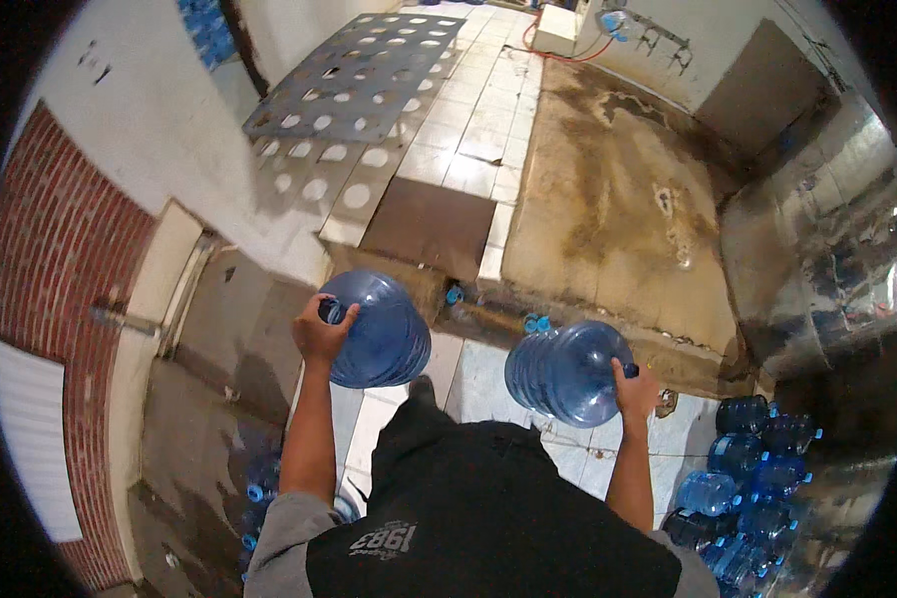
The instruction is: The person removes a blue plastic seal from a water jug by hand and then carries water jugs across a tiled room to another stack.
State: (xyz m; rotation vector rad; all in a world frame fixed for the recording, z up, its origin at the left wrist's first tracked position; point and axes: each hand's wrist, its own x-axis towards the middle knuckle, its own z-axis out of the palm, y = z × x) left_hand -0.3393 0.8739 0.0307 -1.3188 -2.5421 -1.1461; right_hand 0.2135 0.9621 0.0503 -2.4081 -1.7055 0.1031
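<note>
My left hand (321, 334) is closed round the dark-capped neck of a big clear-blue water jug (384, 324), which hangs tilted over the tiles. A second ribbed blue water jug (558, 374) is in my right hand (636, 389), gripped by its neck with the body pointing inward to the left. Both jugs are held out in front of my body, apart from each other. Whether there is water in them I cannot tell.
Ahead, a grey rack (359, 75) with round holes stands on a raised white-tiled floor (473, 130), behind a brown mat (431, 224). A stained concrete slab (608, 199) rises at right. Several blue jugs (738, 453) are stacked lower right, more at lower left. My foot (422, 389) stands before the step.
</note>
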